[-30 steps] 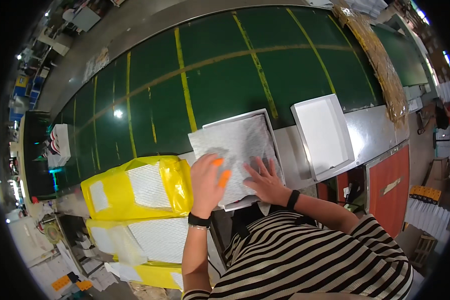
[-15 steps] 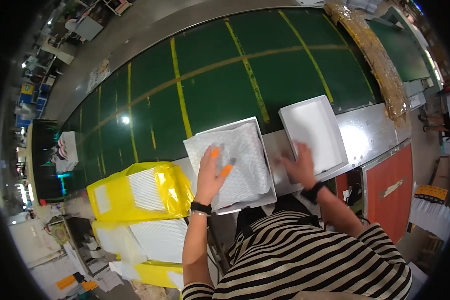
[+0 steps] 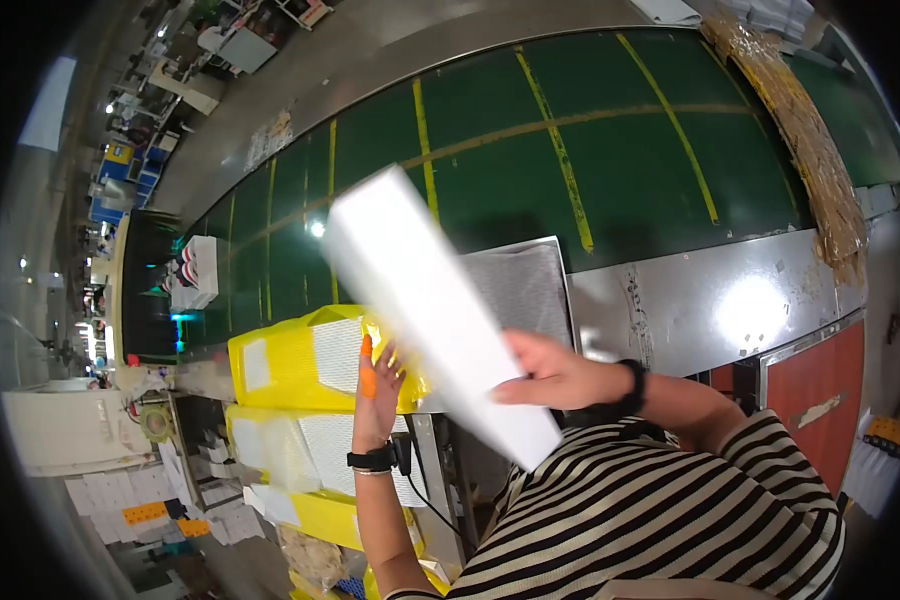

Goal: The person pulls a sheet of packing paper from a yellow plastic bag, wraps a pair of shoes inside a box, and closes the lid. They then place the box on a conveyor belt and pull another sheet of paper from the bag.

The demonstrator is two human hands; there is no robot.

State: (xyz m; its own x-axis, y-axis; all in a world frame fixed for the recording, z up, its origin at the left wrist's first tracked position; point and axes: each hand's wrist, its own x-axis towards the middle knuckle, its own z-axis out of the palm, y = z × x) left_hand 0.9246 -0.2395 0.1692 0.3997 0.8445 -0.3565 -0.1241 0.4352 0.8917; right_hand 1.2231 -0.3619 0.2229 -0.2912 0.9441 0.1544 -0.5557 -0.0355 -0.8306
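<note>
My right hand point(image 3: 553, 372) grips a flat white rectangular panel point(image 3: 425, 300) by its near end and holds it raised and tilted, blurred by motion, above the bench. Beneath it lies a grey mesh filter panel point(image 3: 522, 286) on the steel bench edge point(image 3: 710, 300), mostly covered by the white panel. My left hand point(image 3: 375, 382), with orange tape on a finger and a black wristband, is spread with fingers apart beside the white panel's lower edge, over the yellow bag point(image 3: 300, 355); whether it touches the panel is unclear.
A green conveyor belt point(image 3: 590, 130) with yellow lines runs behind the bench. Yellow bags of white panels point(image 3: 270, 440) are stacked at my left. A brown wrapped strip point(image 3: 800, 130) lies at the belt's right. A red cabinet point(image 3: 820, 410) stands lower right.
My right hand moved from the white panel lying at the right and now holds it lifted and swung left over the mesh panel. My left hand came off the mesh panel toward the yellow bag.
</note>
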